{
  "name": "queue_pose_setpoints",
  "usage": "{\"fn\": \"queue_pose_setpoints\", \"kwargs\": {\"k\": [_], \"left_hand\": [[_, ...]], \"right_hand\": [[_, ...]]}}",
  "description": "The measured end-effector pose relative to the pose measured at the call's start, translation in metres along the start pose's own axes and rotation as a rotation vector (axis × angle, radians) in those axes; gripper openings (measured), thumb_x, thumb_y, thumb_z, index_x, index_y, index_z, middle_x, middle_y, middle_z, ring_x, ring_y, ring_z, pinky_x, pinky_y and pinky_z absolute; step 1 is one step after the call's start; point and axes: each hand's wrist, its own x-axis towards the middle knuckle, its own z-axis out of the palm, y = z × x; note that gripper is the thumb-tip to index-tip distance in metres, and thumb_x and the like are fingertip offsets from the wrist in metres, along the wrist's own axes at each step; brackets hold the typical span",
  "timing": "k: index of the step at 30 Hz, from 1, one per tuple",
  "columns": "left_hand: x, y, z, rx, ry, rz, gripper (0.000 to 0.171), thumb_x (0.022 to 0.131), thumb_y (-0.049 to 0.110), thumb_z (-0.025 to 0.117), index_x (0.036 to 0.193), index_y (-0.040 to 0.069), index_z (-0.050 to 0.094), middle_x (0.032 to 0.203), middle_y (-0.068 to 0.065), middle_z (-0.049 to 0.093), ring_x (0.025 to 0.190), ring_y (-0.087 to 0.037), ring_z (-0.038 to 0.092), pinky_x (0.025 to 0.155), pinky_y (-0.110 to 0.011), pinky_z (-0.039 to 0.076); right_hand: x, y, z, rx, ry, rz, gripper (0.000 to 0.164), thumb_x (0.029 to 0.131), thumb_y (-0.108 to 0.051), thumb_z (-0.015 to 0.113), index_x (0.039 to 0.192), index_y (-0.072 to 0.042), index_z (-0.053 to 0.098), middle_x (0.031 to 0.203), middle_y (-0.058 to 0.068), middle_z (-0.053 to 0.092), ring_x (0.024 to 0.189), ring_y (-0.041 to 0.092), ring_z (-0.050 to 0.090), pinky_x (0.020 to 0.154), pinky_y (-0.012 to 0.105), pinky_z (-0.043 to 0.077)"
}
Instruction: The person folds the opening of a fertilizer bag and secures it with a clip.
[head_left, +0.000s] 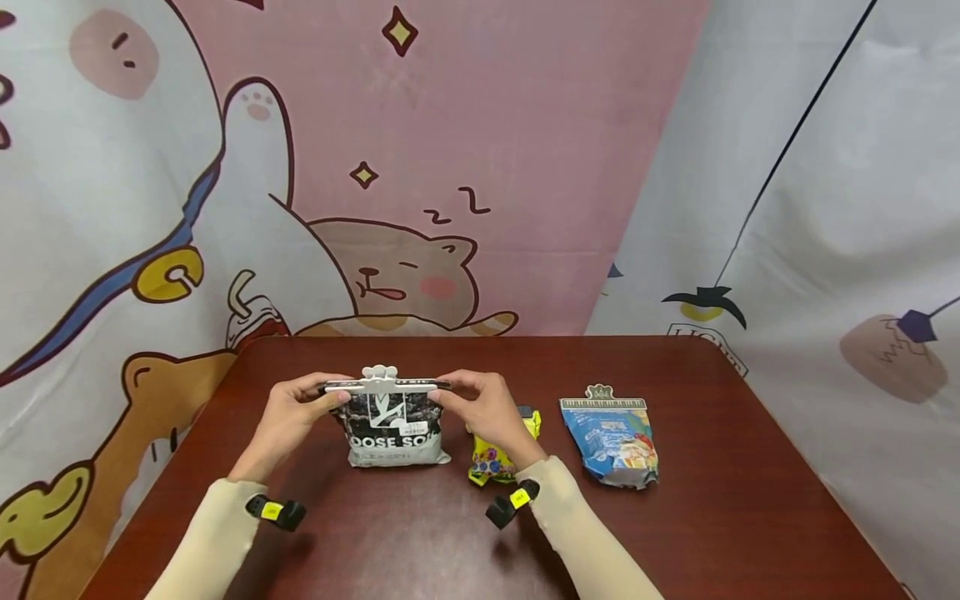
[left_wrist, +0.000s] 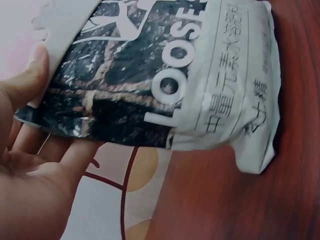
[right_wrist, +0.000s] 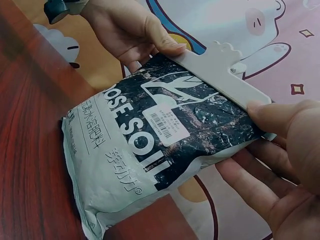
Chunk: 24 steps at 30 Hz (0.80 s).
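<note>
A black and white bag (head_left: 397,433) lettered "LOOSE SOIL" stands upright between my hands, a white bag clip (head_left: 381,385) across its top edge. My left hand (head_left: 288,421) pinches the clip's left end and the bag's top corner, its thumb on the front face. At the other end, my right hand (head_left: 483,408) does the same; the right wrist view shows its thumb pressing the clip (right_wrist: 220,75) with the fingers behind the bag (right_wrist: 145,130). Whether the bag's bottom touches the table cannot be made out.
Behind my right wrist, a yellow flowered packet (head_left: 491,462) is partly hidden. Farther right lies a blue bag (head_left: 611,442) with a piano-key-patterned clip (head_left: 602,402) along its top. The reddish-brown table (head_left: 697,500) meets a cartoon-printed curtain (head_left: 540,167) at the back.
</note>
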Motion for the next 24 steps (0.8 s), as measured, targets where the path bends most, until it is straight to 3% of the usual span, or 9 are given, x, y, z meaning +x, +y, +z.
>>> {"fn": "queue_pose_setpoints", "kwargs": {"k": [3,7,12,19,24], "left_hand": [[0.002,-0.002,0.003,-0.058,0.019,-0.01,0.037,0.093,0.028,0.077,0.122,0.004,0.074,0.09,0.013,0.076,0.081,-0.002,0.067,0.075,-0.026,0.06],[0.004,-0.007,0.004,-0.118,0.019,-0.013,0.035,0.096,0.023,0.074,0.123,0.0,0.071,0.089,0.014,0.076,0.082,-0.001,0.068,0.077,-0.026,0.06],[0.008,-0.01,0.003,-0.132,0.018,-0.024,0.035,0.099,0.021,0.07,0.124,-0.003,0.069,0.086,0.015,0.075,0.082,0.0,0.068,0.077,-0.023,0.06],[0.017,-0.01,0.004,-0.129,0.049,-0.119,0.045,0.098,0.023,0.072,0.13,-0.007,0.064,0.088,0.017,0.073,0.085,0.002,0.068,0.076,-0.02,0.06],[0.02,-0.012,0.003,-0.146,0.051,-0.184,0.048,0.098,0.023,0.072,0.134,-0.008,0.061,0.09,0.019,0.074,0.086,0.003,0.068,0.075,-0.02,0.06]], "right_hand": [[0.002,0.0,0.0,-0.034,0.02,0.009,0.024,0.092,-0.042,0.077,0.113,-0.031,0.077,0.103,0.001,0.079,0.06,0.011,0.065,0.058,0.026,0.052],[0.005,0.0,0.0,-0.047,0.032,0.019,0.027,0.092,-0.042,0.077,0.115,-0.03,0.077,0.107,-0.002,0.079,0.087,0.022,0.078,0.077,0.032,0.06],[0.01,0.0,0.0,-0.016,0.026,0.04,0.028,0.091,-0.04,0.078,0.115,-0.025,0.077,0.108,0.001,0.079,0.085,0.026,0.079,0.082,0.041,0.063],[0.019,0.001,0.001,0.031,0.008,0.076,0.023,0.093,-0.034,0.077,0.111,-0.019,0.078,0.106,0.005,0.078,0.084,0.023,0.079,0.075,0.032,0.064],[0.026,0.003,0.002,0.072,-0.02,0.112,0.02,0.094,-0.028,0.077,0.108,-0.015,0.078,0.1,0.008,0.077,0.082,0.019,0.078,0.073,0.032,0.064]]}}
